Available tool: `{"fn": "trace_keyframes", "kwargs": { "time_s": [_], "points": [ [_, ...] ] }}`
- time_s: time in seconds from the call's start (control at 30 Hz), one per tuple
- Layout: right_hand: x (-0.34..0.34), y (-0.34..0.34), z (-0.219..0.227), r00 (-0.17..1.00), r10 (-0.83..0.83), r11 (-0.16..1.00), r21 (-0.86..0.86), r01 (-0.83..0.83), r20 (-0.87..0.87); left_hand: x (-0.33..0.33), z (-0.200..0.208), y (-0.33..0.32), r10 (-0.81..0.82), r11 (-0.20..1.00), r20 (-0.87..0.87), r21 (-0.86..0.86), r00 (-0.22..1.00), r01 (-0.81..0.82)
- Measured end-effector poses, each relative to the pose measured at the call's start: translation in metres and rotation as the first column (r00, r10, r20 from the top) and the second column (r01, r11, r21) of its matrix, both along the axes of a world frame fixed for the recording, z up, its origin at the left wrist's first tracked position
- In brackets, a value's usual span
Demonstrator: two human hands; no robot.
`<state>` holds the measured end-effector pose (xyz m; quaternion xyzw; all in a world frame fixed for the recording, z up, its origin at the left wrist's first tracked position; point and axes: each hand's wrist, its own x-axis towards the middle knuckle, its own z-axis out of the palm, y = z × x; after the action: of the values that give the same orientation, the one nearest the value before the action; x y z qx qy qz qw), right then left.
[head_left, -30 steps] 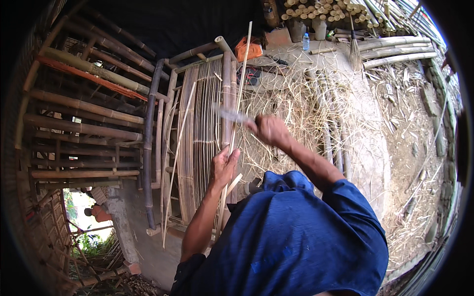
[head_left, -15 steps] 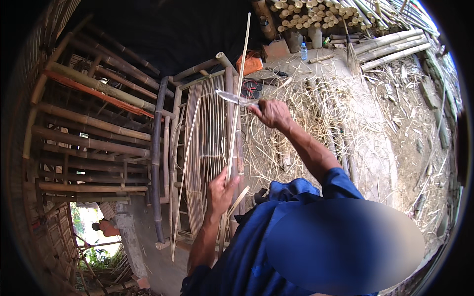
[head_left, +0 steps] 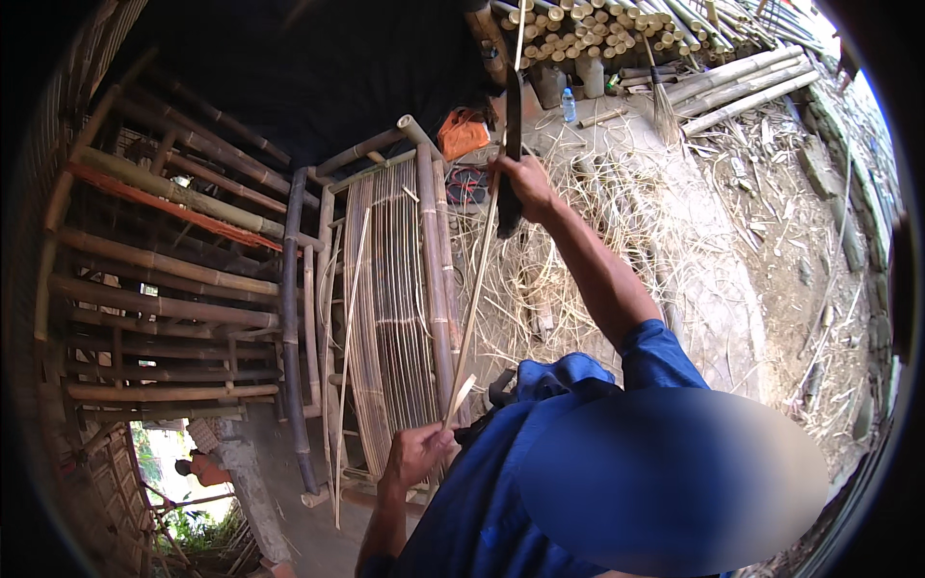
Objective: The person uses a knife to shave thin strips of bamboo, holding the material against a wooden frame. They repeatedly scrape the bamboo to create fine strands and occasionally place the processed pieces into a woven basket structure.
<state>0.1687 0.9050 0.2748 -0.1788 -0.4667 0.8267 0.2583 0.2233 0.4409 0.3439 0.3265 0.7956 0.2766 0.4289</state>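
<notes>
My left hand [head_left: 421,453], low beside my body, is closed around the lower end of a long pale bamboo strip [head_left: 471,328]. The strip runs up past my right hand toward the top of the view. My right hand [head_left: 527,188] grips a knife [head_left: 514,120] whose dark blade points away from me, close along the strip. Whether the right fingers also press on the strip is hard to make out. Left of the strip stands a bamboo bench [head_left: 438,260] topped with thin slats [head_left: 385,279]. Another long thin strip [head_left: 350,332] lies across its left part.
Pale shavings [head_left: 617,231] cover the ground to the right. A bottle [head_left: 568,106], an orange bag [head_left: 463,133] and a broom [head_left: 663,106] are farther off, with stacked bamboo poles [head_left: 578,34] behind. A bamboo rack [head_left: 173,299] fills the left; a person [head_left: 205,469] is in the lower left.
My right hand has moved slightly up and right, and the blade has swung from pointing left to pointing away. My left hand has come down nearer my body, with the strip.
</notes>
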Motion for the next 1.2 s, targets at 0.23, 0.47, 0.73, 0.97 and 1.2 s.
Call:
{"fn": "trace_keyframes", "kwargs": {
  "time_s": [0.23,0.47,0.73,0.97,1.2],
  "points": [
    [0.003,-0.095,0.045,0.94,0.206,0.845,0.434,-0.312,0.273,-0.083,-0.037,0.169,0.16,0.669,0.708,0.434,0.688,-0.603],
    [0.043,-0.098,0.013,0.947,-0.153,-0.014,0.957,-0.288,0.283,-0.071,-0.02,0.154,0.377,0.671,0.396,0.507,0.838,-0.541],
    [0.039,-0.073,0.009,0.934,-0.179,0.011,0.95,-0.313,0.31,-0.042,-0.013,0.141,0.366,0.705,0.356,0.498,0.86,-0.505],
    [0.022,0.044,0.029,0.782,-0.551,0.224,0.954,-0.197,0.291,-0.002,0.006,0.09,0.325,0.83,0.129,0.435,0.937,-0.348],
    [0.034,0.227,-0.01,0.515,-0.781,0.51,0.837,0.197,0.354,0.06,0.006,-0.062,0.403,0.892,-0.026,0.235,0.915,-0.386]
  ]
}}
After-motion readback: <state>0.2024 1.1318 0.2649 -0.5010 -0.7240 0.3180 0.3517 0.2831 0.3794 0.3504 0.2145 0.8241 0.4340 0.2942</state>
